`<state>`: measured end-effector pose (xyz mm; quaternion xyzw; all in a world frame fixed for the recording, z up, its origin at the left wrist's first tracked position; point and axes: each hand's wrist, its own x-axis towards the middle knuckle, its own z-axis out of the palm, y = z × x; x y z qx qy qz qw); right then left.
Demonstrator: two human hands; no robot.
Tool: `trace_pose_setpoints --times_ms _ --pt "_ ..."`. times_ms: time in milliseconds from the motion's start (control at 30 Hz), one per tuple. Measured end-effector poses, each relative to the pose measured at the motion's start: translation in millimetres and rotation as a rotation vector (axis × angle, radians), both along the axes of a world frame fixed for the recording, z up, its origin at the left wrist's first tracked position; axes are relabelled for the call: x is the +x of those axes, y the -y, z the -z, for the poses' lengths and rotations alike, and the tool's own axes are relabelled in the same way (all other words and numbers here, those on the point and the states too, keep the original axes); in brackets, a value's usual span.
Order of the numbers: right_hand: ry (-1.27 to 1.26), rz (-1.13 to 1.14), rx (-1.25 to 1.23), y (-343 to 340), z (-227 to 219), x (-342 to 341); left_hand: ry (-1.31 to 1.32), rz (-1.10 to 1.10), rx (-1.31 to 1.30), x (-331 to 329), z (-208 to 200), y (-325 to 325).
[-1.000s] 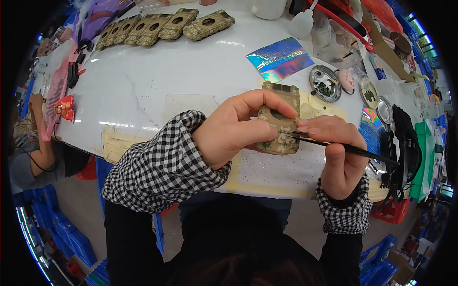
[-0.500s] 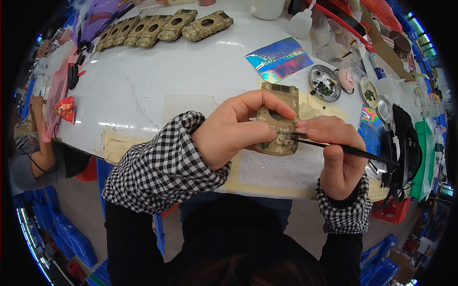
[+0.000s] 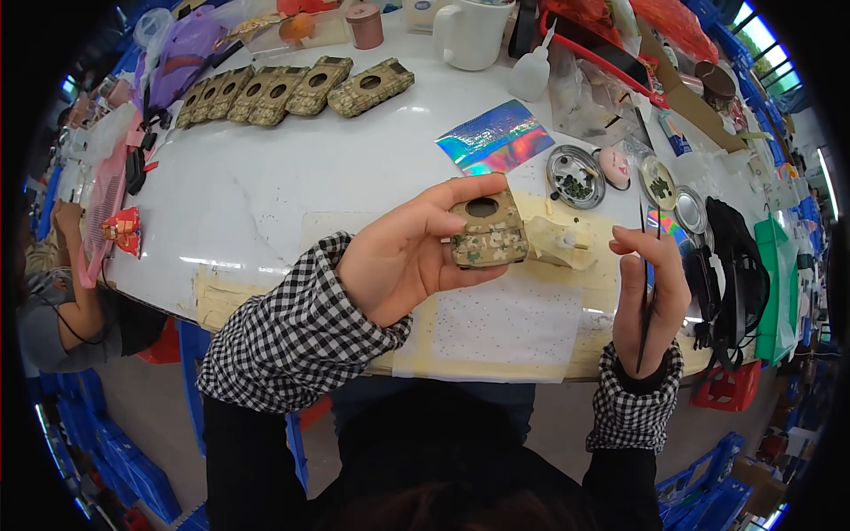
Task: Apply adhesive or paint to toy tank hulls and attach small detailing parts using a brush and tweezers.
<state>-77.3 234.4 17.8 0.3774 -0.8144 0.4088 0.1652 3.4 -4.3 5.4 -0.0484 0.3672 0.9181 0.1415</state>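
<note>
A camouflage-painted model tank hull [image 3: 489,237] with a round hole in its top is gripped in my left hand [image 3: 403,243], thumb and fingers around its left side. My right hand [image 3: 651,288] is off to the right, apart from the hull, holding dark tweezers [image 3: 645,320] with the tips pointing away from me. Just beyond the tweezers is a round metal tin [image 3: 575,177] with small dark green parts in it. Below the hull lies a speckled white sheet [image 3: 487,332], taped to the table.
Several similar hulls [image 3: 305,88] stand in a row at the far left. Holographic sheet [image 3: 496,139], squeeze bottle [image 3: 531,73], white mug [image 3: 471,35] and red-cased phone [image 3: 602,49] lie beyond my hands. A black bag [image 3: 739,279] and green tray [image 3: 777,292] sit at right. Someone else works at far left.
My right hand has drawn back to the right with the tweezers, away from the hull, and the tips now point away from me. My left hand has tilted the hull and shifted it slightly left.
</note>
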Motion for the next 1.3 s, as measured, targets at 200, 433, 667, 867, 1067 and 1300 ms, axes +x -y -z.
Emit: trace_pose_setpoints --times_ms 200,433,667,867,1067,1300 --pt "-0.068 0.012 0.049 1.7 3.6 -2.0 0.007 0.012 -0.011 -4.7 -4.8 11.1" --pt "-0.052 0.007 0.005 3.1 9.3 -3.5 0.027 -0.021 -0.052 -5.0 0.9 16.0" --pt "-0.044 0.011 -0.012 2.6 14.4 -6.0 0.038 -0.017 -0.113 -6.4 3.0 15.5" --pt "-0.064 0.053 -0.017 -0.2 17.2 -9.6 0.005 -0.016 -0.298 -7.0 1.2 10.0" --pt "-0.048 0.007 0.031 -0.7 14.1 -13.1 0.002 -0.036 -0.253 -7.8 -3.3 7.5" --pt "-0.108 -0.067 0.07 5.0 14.2 -20.2 0.012 -0.116 -0.255 -9.5 0.0 6.6"
